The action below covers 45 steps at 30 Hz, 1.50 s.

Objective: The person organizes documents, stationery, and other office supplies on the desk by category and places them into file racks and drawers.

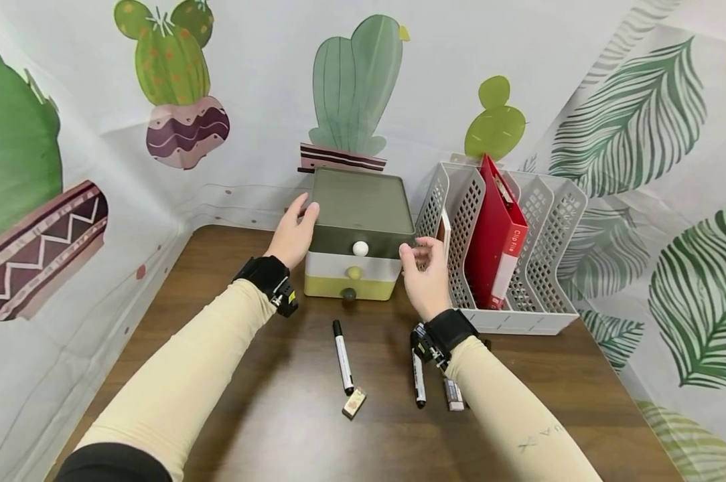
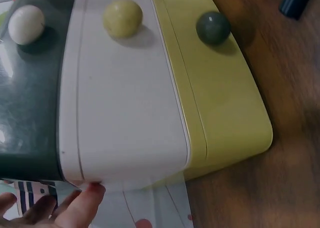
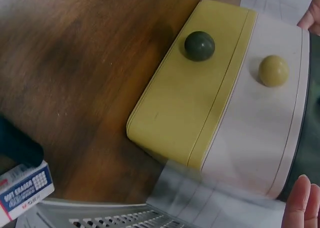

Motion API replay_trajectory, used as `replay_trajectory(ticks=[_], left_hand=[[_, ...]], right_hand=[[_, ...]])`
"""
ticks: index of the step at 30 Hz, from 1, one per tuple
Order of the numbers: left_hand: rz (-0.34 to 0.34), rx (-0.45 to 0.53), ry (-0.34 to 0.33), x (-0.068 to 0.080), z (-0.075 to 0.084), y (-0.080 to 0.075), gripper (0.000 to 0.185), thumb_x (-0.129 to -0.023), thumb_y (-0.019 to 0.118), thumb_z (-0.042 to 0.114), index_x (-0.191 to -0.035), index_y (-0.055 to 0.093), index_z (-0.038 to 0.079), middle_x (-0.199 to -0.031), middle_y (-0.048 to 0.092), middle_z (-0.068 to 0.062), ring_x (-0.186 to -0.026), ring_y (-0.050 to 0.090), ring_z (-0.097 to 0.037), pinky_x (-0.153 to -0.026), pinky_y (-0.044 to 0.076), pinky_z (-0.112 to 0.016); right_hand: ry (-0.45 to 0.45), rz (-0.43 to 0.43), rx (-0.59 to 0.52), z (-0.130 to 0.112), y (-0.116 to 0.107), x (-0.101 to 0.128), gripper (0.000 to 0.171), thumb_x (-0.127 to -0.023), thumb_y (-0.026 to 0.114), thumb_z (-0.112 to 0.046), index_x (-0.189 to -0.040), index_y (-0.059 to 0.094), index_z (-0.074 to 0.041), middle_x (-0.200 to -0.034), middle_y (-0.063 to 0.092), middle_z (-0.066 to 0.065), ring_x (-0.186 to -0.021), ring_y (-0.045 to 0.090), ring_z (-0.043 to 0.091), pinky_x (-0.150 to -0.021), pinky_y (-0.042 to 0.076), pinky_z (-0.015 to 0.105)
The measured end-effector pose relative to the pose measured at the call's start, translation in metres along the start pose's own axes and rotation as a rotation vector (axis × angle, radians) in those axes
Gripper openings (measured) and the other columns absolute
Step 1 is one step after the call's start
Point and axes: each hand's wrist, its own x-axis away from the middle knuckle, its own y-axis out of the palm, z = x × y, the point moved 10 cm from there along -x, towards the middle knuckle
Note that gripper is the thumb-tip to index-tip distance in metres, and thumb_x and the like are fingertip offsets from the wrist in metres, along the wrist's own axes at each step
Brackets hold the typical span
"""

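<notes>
A small three-drawer desktop organizer (image 1: 363, 201) stands against the wall, dark green on top, white in the middle and yellow at the bottom. Each drawer front has a round knob: a white knob (image 1: 359, 248), a yellow knob (image 2: 123, 19) and a dark green knob (image 3: 199, 46). At its left side is my left hand (image 1: 293, 234), fingers extended, a fingertip right at the white tier's edge in the left wrist view. My right hand (image 1: 428, 280) is beside the front right corner, fingers slightly bent, nothing held between them.
Right of the organizer stands a grey file rack (image 1: 514, 321) with a red clip file (image 1: 489, 234). On the brown table (image 1: 266, 415) lie a marker (image 1: 343, 358), a small eraser (image 1: 354, 404), another marker (image 1: 419, 381) and a second eraser (image 1: 453, 395), partly under the right forearm.
</notes>
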Motion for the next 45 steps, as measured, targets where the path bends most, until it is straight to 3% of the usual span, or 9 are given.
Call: replay_trajectory(ticks=[9, 10, 13, 16, 20, 24, 29, 33, 45], left_hand=[[-0.154, -0.109, -0.01, -0.022, -0.008, -0.002, 0.065, -0.114, 0.029, 0.034, -0.173, 0.004, 0.024, -0.179, 0.009, -0.005, -0.164, 0.013, -0.025, -0.132, 0.014, -0.046], [-0.18, -0.105, -0.009, -0.022, -0.006, -0.001, 0.066, -0.113, 0.029, 0.033, -0.173, 0.002, 0.025, -0.179, 0.009, -0.006, -0.16, 0.026, -0.028, -0.13, 0.023, -0.046], [-0.243, -0.045, -0.036, -0.018, -0.001, 0.001, 0.068, -0.111, 0.03, 0.03, -0.173, 0.001, 0.026, -0.176, 0.016, -0.014, -0.115, 0.058, -0.03, -0.119, 0.039, -0.05], [-0.28, 0.066, -0.095, -0.012, 0.002, 0.002, 0.071, -0.109, 0.034, 0.027, -0.173, 0.004, 0.027, -0.172, 0.022, -0.021, -0.079, 0.038, -0.022, -0.107, 0.049, -0.058], [-0.3, 0.137, -0.124, -0.008, 0.006, 0.004, 0.073, -0.108, 0.039, 0.023, -0.173, 0.008, 0.026, -0.173, 0.02, -0.025, -0.11, 0.052, -0.034, -0.112, 0.043, -0.068], [-0.311, 0.138, -0.124, -0.008, 0.007, 0.004, 0.073, -0.108, 0.039, 0.023, -0.173, 0.008, 0.026, -0.174, 0.016, -0.025, -0.145, 0.038, -0.043, -0.114, 0.041, -0.068], [-0.296, 0.117, -0.108, -0.011, 0.004, 0.002, 0.072, -0.108, 0.039, 0.026, -0.173, 0.008, 0.029, -0.174, 0.019, -0.024, -0.105, 0.051, -0.031, -0.112, 0.043, -0.067], [-0.292, 0.108, -0.109, -0.013, 0.0, 0.002, 0.072, -0.108, 0.039, 0.027, -0.173, 0.009, 0.031, -0.173, 0.022, -0.023, -0.077, 0.039, -0.022, -0.111, 0.046, -0.066], [-0.302, 0.107, -0.129, -0.012, 0.003, 0.003, 0.073, -0.107, 0.039, 0.024, -0.173, 0.009, 0.026, -0.172, 0.02, -0.025, -0.073, 0.035, -0.022, -0.113, 0.043, -0.068]], right_hand=[[0.181, -0.181, -0.1, 0.007, 0.055, 0.012, 0.031, -0.109, 0.061, -0.03, -0.108, 0.065, 0.001, -0.094, 0.069, 0.027, -0.084, 0.07, 0.046, -0.065, 0.065, 0.048], [0.206, -0.204, -0.102, 0.008, 0.061, 0.013, 0.035, -0.11, 0.06, -0.032, -0.108, 0.065, 0.002, -0.095, 0.07, 0.028, -0.084, 0.07, 0.047, -0.066, 0.065, 0.051], [0.295, -0.252, -0.132, 0.013, 0.077, 0.014, 0.045, -0.11, 0.057, -0.039, -0.111, 0.067, 0.005, -0.092, 0.071, 0.021, -0.08, 0.072, 0.041, -0.062, 0.065, 0.045], [0.381, -0.263, -0.198, 0.02, 0.086, 0.015, 0.053, -0.11, 0.055, -0.045, -0.115, 0.068, 0.007, -0.089, 0.07, 0.013, -0.073, 0.071, 0.028, -0.058, 0.063, 0.035], [0.444, -0.228, -0.277, 0.026, 0.09, 0.015, 0.058, -0.11, 0.055, -0.047, -0.117, 0.069, 0.009, -0.084, 0.067, 0.008, -0.067, 0.067, 0.018, -0.056, 0.061, 0.03], [0.475, -0.205, -0.308, 0.027, 0.095, 0.015, 0.06, -0.108, 0.057, -0.05, -0.114, 0.07, 0.009, -0.08, 0.066, 0.006, -0.065, 0.067, 0.017, -0.056, 0.061, 0.029], [0.487, -0.168, -0.316, 0.028, 0.099, 0.013, 0.061, -0.105, 0.061, -0.053, -0.108, 0.071, 0.007, -0.077, 0.066, 0.005, -0.063, 0.067, 0.015, -0.055, 0.061, 0.029], [0.495, -0.152, -0.311, 0.029, 0.1, 0.013, 0.055, -0.106, 0.063, -0.048, -0.106, 0.071, 0.007, -0.077, 0.065, 0.005, -0.062, 0.065, 0.015, -0.055, 0.061, 0.028], [0.498, -0.164, -0.321, 0.03, 0.103, 0.014, 0.05, -0.107, 0.062, -0.045, -0.103, 0.068, 0.004, -0.077, 0.065, 0.004, -0.063, 0.065, 0.015, -0.057, 0.06, 0.028]])
